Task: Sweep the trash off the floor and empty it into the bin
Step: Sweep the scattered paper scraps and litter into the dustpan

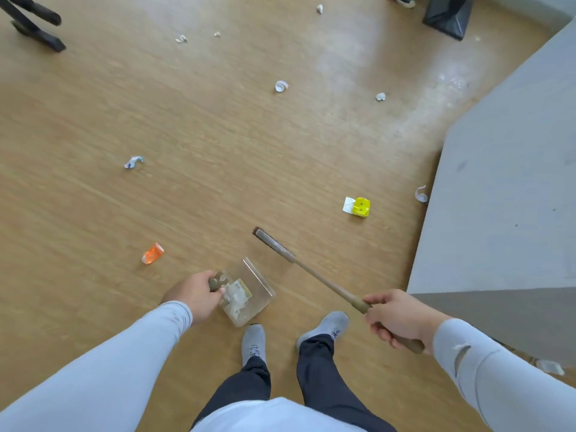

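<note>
Wooden floor (pixel 218 157) lay strewn with trash, grey surface (pixel 505 188) blocked the right side, right hand (pixel 396 316) closed around the broom (pixel 311 272), left hand (pixel 194 294) gripped the clear dustpan (pixel 249 294) holding scraps, yellow carton (pixel 361 207), orange wrapper (pixel 152 253), crumpled paper (pixel 134 162) scattered well apart.

broom handle (pixel 330 285) partly hidden inside right hand (pixel 397 319) grip; bristles under broom head (pixel 274 245) not visible. dustpan handle (pixel 215 283) mostly covered by left hand (pixel 193 296). contents of clear dustpan (pixel 249 291) blurred, unidentifiable. black bag (pixel 448 15) and shoe (pixel 403 0) cut off at top edge. black stand (pixel 34 23) cropped top left. small white scraps (pixel 181 39) too small to identify.
</note>
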### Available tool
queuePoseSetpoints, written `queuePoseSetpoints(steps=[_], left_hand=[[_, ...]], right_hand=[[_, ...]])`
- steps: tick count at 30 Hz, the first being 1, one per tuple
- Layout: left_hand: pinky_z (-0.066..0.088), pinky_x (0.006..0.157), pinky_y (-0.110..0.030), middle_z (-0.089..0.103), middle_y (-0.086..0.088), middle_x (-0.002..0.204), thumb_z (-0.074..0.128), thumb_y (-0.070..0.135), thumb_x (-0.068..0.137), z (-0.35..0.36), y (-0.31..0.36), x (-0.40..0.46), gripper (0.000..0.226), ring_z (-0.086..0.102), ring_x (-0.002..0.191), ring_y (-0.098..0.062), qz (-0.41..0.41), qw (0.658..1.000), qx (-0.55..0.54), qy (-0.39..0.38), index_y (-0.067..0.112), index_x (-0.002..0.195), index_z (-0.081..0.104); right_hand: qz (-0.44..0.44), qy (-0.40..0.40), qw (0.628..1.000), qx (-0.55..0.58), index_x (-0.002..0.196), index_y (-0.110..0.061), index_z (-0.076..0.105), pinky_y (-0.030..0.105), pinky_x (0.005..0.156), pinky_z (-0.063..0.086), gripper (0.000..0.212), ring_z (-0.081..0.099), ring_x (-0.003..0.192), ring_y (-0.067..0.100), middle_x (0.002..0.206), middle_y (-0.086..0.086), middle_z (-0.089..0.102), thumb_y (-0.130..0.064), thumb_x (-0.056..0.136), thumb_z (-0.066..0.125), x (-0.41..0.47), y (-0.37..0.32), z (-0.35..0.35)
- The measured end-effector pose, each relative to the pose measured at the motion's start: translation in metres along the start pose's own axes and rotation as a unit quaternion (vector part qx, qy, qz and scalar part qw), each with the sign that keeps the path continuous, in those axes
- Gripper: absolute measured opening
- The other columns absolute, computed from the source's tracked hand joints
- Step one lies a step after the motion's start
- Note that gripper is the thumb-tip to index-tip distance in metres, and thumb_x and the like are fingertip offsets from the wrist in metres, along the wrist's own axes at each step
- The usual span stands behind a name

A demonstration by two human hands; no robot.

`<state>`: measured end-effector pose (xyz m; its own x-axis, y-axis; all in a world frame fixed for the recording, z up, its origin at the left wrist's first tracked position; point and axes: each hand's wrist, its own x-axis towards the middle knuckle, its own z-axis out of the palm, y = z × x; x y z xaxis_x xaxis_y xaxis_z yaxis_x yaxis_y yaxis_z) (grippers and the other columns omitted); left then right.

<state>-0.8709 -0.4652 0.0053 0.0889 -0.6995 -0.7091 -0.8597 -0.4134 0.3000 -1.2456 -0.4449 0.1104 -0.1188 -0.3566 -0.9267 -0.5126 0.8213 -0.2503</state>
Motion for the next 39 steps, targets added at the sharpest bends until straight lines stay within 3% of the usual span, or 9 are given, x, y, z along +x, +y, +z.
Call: queuePoseSetpoints(steps=[4, 12, 18, 24, 31, 36, 39], left_hand=[[0.055, 0.088, -0.037, 0.073, 0.008, 0.104, 0.063, 0.045, 0.09, -0.022, 0.023, 0.0, 0.02, 0.067, 0.096, -0.024, 0.032, 0.999, -0.003, 0.009, 0.038, 0.109, 0.065], [0.054, 0.086, -0.034, 0.07, 0.013, 0.094, 0.065, 0.049, 0.089, -0.056, 0.104, 0.02, 0.014, 0.066, 0.092, -0.02, 0.104, 0.994, 0.027, 0.019, 0.04, 0.1, 0.062], [0.053, 0.089, -0.034, 0.067, 0.011, 0.101, 0.065, 0.046, 0.092, -0.059, 0.199, 0.065, 0.015, 0.065, 0.099, -0.023, 0.124, 0.991, 0.043, 0.018, 0.038, 0.103, 0.059], [0.05, 0.086, -0.032, 0.07, 0.005, 0.117, 0.065, 0.046, 0.092, -0.056, 0.306, 0.122, 0.039, 0.065, 0.107, -0.024, 0.108, 0.991, 0.081, 0.011, 0.032, 0.129, 0.061], [0.054, 0.088, -0.036, 0.071, 0.008, 0.111, 0.063, 0.046, 0.091, -0.047, 0.411, 0.183, 0.035, 0.066, 0.101, -0.023, 0.111, 0.99, 0.087, -0.008, 0.039, 0.125, 0.063], [0.052, 0.084, -0.034, 0.068, 0.006, 0.124, 0.059, 0.045, 0.095, -0.041, 0.451, 0.221, 0.046, 0.065, 0.107, -0.023, 0.117, 0.986, 0.115, -0.021, 0.036, 0.139, 0.054], [0.053, 0.089, -0.035, 0.067, 0.007, 0.128, 0.058, 0.044, 0.095, -0.04, 0.47, 0.242, 0.048, 0.065, 0.11, -0.023, 0.119, 0.984, 0.128, -0.035, 0.035, 0.142, 0.052]], right_hand=[[-0.016, 0.042, 0.999, 0.027, 0.13, -0.012, 0.056, 0.024, 0.038, 0.037, 0.039, 0.044, 0.039, 0.016, 0.062, 0.013, 0.057, -0.003, 0.092, 0.058, -0.011, -0.007, -0.026], [-0.004, 0.111, 0.985, 0.133, 0.121, -0.011, 0.061, 0.024, 0.038, 0.04, 0.03, 0.047, 0.04, 0.016, 0.056, 0.01, 0.058, -0.003, 0.093, 0.057, -0.004, 0.015, -0.087], [0.012, 0.152, 0.966, 0.208, 0.109, -0.007, 0.066, 0.022, 0.04, 0.042, 0.018, 0.049, 0.05, 0.019, 0.071, 0.015, 0.061, -0.005, 0.095, 0.055, 0.041, 0.031, -0.154], [0.046, 0.167, 0.952, 0.251, 0.105, -0.004, 0.066, 0.02, 0.042, 0.04, 0.02, 0.048, 0.051, 0.021, 0.069, 0.016, 0.059, -0.006, 0.091, 0.052, 0.109, 0.027, -0.25], [0.058, 0.165, 0.958, 0.227, 0.087, -0.004, 0.064, 0.025, 0.046, 0.037, 0.014, 0.044, 0.053, 0.023, 0.068, 0.018, 0.057, -0.001, 0.091, 0.051, 0.155, -0.001, -0.348], [0.073, 0.169, 0.96, 0.213, 0.089, -0.009, 0.066, 0.031, 0.051, 0.033, 0.016, 0.044, 0.07, 0.029, 0.068, 0.018, 0.059, -0.003, 0.087, 0.052, 0.178, -0.02, -0.379], [0.079, 0.175, 0.96, 0.204, 0.101, -0.004, 0.067, 0.029, 0.048, 0.035, 0.021, 0.046, 0.067, 0.028, 0.071, 0.018, 0.059, -0.005, 0.089, 0.05, 0.189, -0.033, -0.384]])
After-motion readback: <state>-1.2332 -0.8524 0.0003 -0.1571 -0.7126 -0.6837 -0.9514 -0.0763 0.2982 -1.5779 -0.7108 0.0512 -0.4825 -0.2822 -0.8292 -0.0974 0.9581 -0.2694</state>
